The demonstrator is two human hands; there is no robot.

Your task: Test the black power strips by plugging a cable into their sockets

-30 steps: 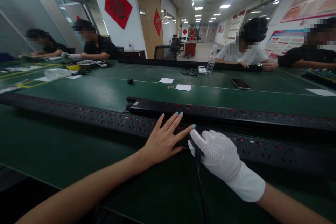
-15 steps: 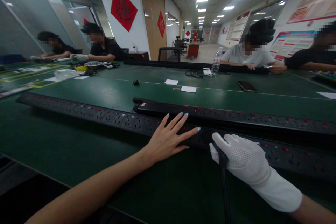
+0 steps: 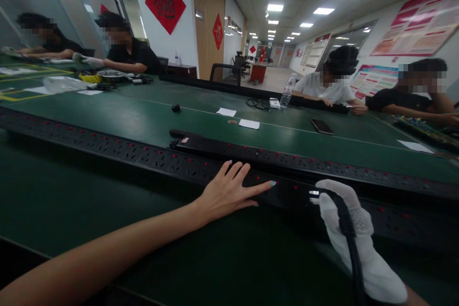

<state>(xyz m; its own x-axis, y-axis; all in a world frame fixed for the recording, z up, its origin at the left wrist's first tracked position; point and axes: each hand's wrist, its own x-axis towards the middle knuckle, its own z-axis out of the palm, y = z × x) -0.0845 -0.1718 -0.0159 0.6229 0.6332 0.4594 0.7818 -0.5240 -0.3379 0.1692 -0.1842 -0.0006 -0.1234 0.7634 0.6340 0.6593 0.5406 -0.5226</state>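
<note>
My bare left hand (image 3: 233, 189) rests with spread fingers on a long black power strip (image 3: 124, 149) lined with sockets and small red lights or switches. In my white-gloved right hand (image 3: 346, 215) is a black power plug (image 3: 343, 213), its metal prongs pointing left and clear of the strip's face. The plug's thick cord runs down past my wrist. Right behind the first strip lies a second black power strip (image 3: 272, 152), with a small label at its left end.
On the green table (image 3: 143, 114) are white paper pieces (image 3: 249, 124), a phone (image 3: 322, 126), a water bottle (image 3: 288, 91) and a small black part (image 3: 176, 108). Another long black bar (image 3: 215, 87) lies along the far edge. Several people sit around the table.
My right hand has drawn the plug back from the strip, turning so its prongs show. The left hand stays on the strip, fingers slightly more bent. The view has shifted.
</note>
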